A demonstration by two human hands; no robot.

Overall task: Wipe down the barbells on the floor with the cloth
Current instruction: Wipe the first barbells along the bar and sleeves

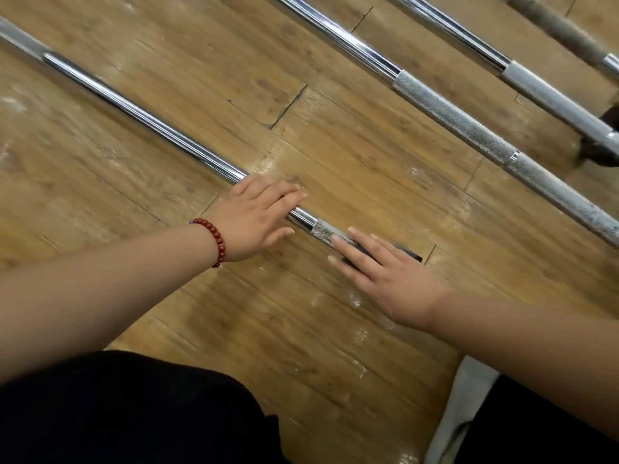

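The right hand (382, 272) lay flat, fingers spread, pressing a dark cloth (407, 252) onto the knurled part of the nearest barbell (140, 112) on the wooden floor (351, 145). The left hand (258, 216), wrist ringed by a red bead bracelet (214, 237), rested open across that bar's smooth chrome without gripping. Beyond, a second barbell (452, 118) lay parallel, and a third barbell (536, 82) past it.
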